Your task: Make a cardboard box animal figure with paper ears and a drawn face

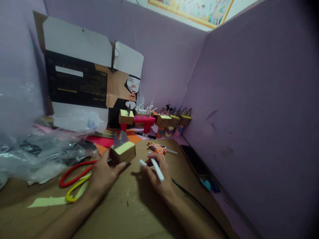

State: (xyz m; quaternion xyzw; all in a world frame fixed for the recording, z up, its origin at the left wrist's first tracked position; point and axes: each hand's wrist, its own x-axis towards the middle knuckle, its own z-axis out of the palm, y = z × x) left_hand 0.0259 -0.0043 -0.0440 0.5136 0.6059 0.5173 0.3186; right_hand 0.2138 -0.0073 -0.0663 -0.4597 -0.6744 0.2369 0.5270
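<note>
My left hand [104,172] grips a small cardboard box [126,153] by its left side. The box has a pale yellow top and grey pointed ears standing up from it. In my right hand [159,176] is a white marker [158,170], held slantwise between the fingers. A short white piece [142,162], which looks like the marker's cap, shows at the same fingertips. The two hands are apart, with the box left of the marker. Under my left wrist lie a red loop [63,181] and a yellow loop [69,196], like scissor handles.
Similar eared boxes [185,120] stand on coloured tubes at the back. A patterned cutout [158,147] lies beyond my right hand. A dark phone-like slab [193,159] rests by the right wall. Clear plastic bags [50,156] crowd the left; a flattened carton [77,79] leans behind.
</note>
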